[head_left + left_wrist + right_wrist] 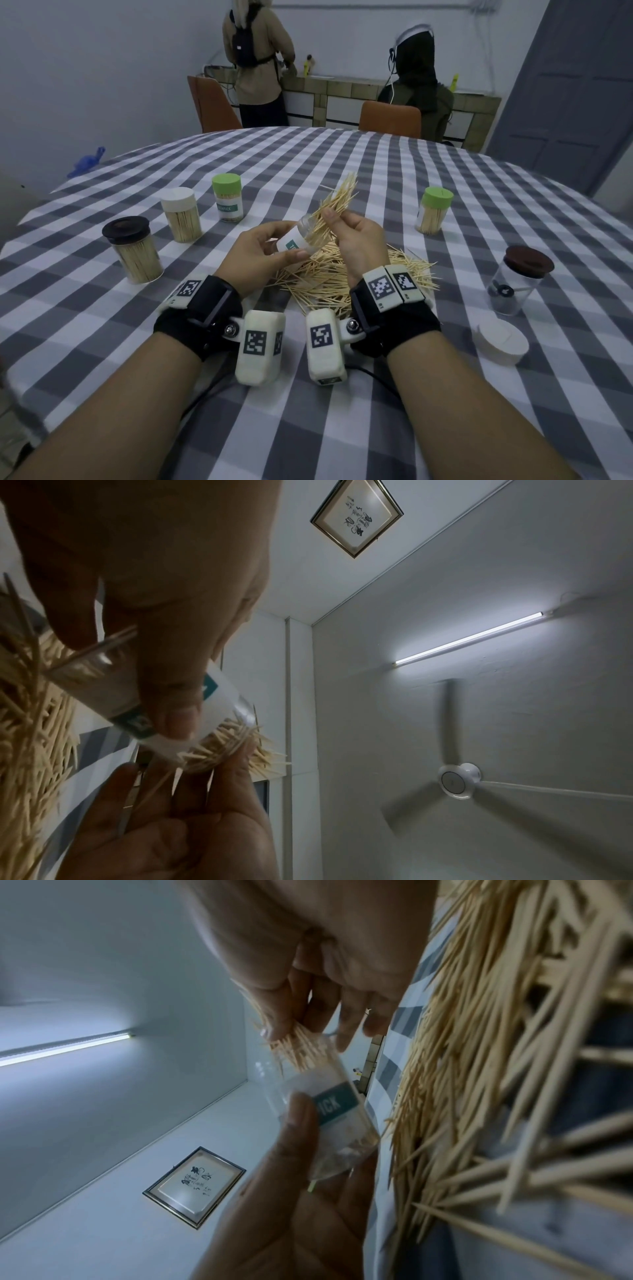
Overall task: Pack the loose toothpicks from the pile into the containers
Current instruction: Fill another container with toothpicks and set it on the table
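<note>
Checked cloth (342, 164) covers the table. Left hand (260, 250) grips a tilted jar (301, 236), mouth up and away. Right hand (356, 240) pinches a bundle (337, 202) lying along the jar's axis, lower ends inside. Pile (329, 277) lies beneath.

Pale, matt wooden toothpicks (329, 274) lie on a bench covered in woven grey-and-white checked cloth (308, 154). The tilted container (301, 236) is clear, glossy plastic with a smooth paper label.
</note>
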